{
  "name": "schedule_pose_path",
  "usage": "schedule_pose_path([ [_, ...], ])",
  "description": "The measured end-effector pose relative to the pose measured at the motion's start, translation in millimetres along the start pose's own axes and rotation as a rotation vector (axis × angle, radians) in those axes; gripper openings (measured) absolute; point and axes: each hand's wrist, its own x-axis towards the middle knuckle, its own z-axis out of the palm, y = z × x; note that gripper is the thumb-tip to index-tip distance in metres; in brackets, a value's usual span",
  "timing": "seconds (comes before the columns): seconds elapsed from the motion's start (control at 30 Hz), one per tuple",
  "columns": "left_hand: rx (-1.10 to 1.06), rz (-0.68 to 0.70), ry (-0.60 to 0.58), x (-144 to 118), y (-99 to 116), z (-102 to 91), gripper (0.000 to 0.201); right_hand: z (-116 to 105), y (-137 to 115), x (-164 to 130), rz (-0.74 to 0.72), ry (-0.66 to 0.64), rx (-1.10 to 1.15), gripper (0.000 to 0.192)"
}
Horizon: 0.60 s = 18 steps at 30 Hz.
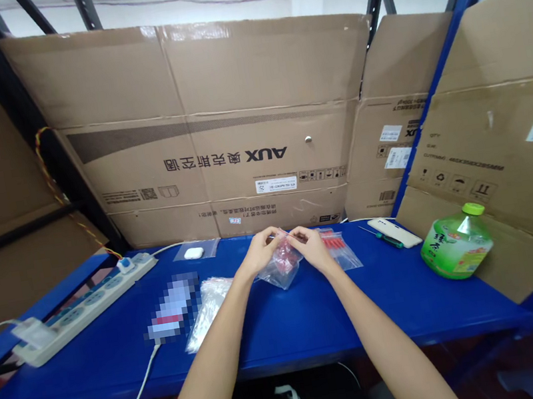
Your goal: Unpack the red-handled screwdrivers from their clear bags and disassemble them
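Both hands meet over the middle of the blue shelf top, pinching the upper edge of a clear plastic bag [282, 272] with something red inside. My left hand [263, 248] has its fingers closed on the bag's left side. On the opposite side, my right hand [308, 247] grips the same edge with thumb and fingers. What the red contents are cannot be made out. Just right of my right hand lies another clear bag [343, 251] holding several red strips. A stack of clear plastic bags [210, 306] rests beside my left forearm.
Left on the shelf [287, 331] are a power strip [91, 305], a blurred-out phone [172, 309] on a cable, and a white case [193, 253] on a small bag. To the right are a green screwdriver [388, 239], a white flat object [396, 231] and a green bottle [457, 243]. Cardboard [206, 74] walls the back.
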Motion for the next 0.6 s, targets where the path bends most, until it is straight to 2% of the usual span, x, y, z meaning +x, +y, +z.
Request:
schedule_pose_path([
  [0.27, 0.105, -0.002, 0.037, -0.5, 5.3, 0.5, 0.028, 0.0, -2.0, -0.7, -0.018, -0.010, 0.003, 0.025],
  [0.6, 0.133, 0.048, 0.050, 1.0, 0.3, -2.9, 0.028, 0.4, -3.5, 0.2, -0.013, 0.027, 0.007, 0.026],
])
